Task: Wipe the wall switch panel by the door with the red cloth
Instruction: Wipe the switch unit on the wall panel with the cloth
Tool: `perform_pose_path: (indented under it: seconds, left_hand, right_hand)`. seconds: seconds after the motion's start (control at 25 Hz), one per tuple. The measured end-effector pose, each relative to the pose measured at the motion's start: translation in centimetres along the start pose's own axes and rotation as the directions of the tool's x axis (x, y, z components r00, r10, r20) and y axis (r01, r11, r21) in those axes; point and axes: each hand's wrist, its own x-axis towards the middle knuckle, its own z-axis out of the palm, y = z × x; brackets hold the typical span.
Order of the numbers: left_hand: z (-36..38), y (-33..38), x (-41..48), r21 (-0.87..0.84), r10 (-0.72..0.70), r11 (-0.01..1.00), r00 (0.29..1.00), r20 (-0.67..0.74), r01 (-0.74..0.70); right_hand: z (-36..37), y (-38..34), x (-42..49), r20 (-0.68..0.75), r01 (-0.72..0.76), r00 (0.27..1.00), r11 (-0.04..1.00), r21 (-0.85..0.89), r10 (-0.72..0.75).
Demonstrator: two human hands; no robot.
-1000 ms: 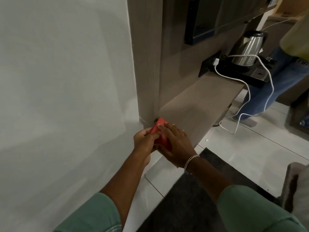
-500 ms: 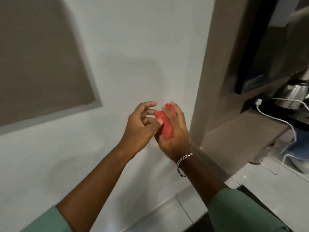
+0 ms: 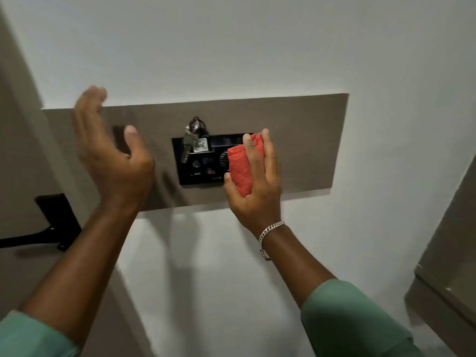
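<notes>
the right hand (image 3: 255, 186) has the red cloth (image 3: 242, 167) folded into a thick pad, fingers and thumb clamped round it, and presses it on the right end of the black switch panel (image 3: 203, 161), which sits in a brown wall board (image 3: 296, 140). the left hand (image 3: 110, 150) hovers open beside the panel, fingers spread and blurred, holding nothing.

to my eye the wiping is only starting. it would go best with the pad kept flat and the strokes light, so no switch gets pushed in, working from right to left. the bunch of keys (image 3: 189, 143) hanging over the panel's top left corner will need lifting aside, a fair job for the free hand, or that patch stays dusty.

the hand and cloth hide the panel's right part, so i cannot tell what controls lie under them. the markings on the small buttons are too fine to read. a black door handle (image 3: 55, 222) is cut off at the left edge.
</notes>
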Motion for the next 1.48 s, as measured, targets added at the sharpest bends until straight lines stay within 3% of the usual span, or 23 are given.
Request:
perform_pose_path:
  seconds: [0.12, 0.24, 0.4, 0.6, 0.76, 0.88, 0.92, 1.04, 1.08, 1.24, 1.28, 1.4, 1.48]
  left_hand:
    - [-0.7, -5.7, -1.4, 0.184, 0.075, 0.974, 0.950, 0.301, -0.135]
    - [-0.2, -9.1, -2.2, 0.360, 0.161, 0.867, 0.879, 0.449, -0.343]
    - [2.4, -9.3, -2.9, 0.497, 0.210, 0.769, 0.893, 0.399, -0.403]
    - [4.1, -9.6, -3.4, 0.518, 0.276, 0.746, 0.902, 0.333, -0.419]
    - [4.2, -9.5, -3.5, 0.516, 0.304, 0.743, 0.902, 0.306, -0.426]
    - [4.2, -9.5, -3.4, 0.527, 0.305, 0.738, 0.905, 0.297, -0.422]
    - [4.2, -9.5, -3.4, 0.530, 0.307, 0.735, 0.904, 0.297, -0.423]
    - [4.2, -9.4, -3.3, 0.531, 0.306, 0.732, 0.902, 0.305, -0.428]
    - [4.1, -9.4, -3.3, 0.531, 0.305, 0.732, 0.903, 0.304, -0.426]
    - [4.1, -9.3, -3.4, 0.532, 0.298, 0.737, 0.906, 0.300, -0.418]
    - [4.2, -9.2, -3.4, 0.532, 0.298, 0.737, 0.907, 0.298, -0.417]
    - [4.2, -9.3, -3.3, 0.531, 0.294, 0.738, 0.907, 0.302, -0.416]
    - [4.2, -9.3, -3.3, 0.531, 0.295, 0.740, 0.909, 0.296, -0.413]
  right_hand:
    - [3.7, -1.7, -0.3, 0.020, -0.056, 0.998, 0.992, -0.115, 0.059]
    - [5.5, -1.7, 0.1, -0.060, -0.128, 0.991, 0.978, -0.166, 0.120]
    - [6.5, -1.3, 0.0, -0.172, -0.133, 0.980, 0.975, -0.180, 0.102]
    - [7.4, -1.3, 2.5, -0.343, -0.218, 0.927, 0.961, -0.169, 0.150]
    - [6.2, 1.0, 0.1, -0.244, -0.012, 0.968, 0.957, -0.289, -0.062]
    - [6.7, 0.5, 2.1, -0.382, -0.237, 0.909, 0.960, -0.150, 0.165]
    - [7.0, 0.0, 2.8, -0.391, -0.242, 0.906, 0.957, -0.158, 0.164]
    - [6.3, 1.1, 2.1, -0.212, 0.069, 0.965, 0.932, -0.357, -0.153]
    - [5.7, 1.6, 1.9, -0.183, 0.111, 0.965, 0.924, -0.365, -0.188]
    - [7.1, 0.0, 3.7, -0.351, -0.168, 0.933, 0.959, -0.229, 0.080]
    - [7.3, -0.5, 4.0, -0.351, -0.159, 0.934, 0.957, -0.241, 0.067]
    - [5.9, 1.3, 2.9, -0.192, 0.154, 0.952, 0.912, -0.380, -0.240]
    - [5.6, 2.1, 2.7, -0.224, 0.131, 0.948, 0.918, -0.373, -0.226]
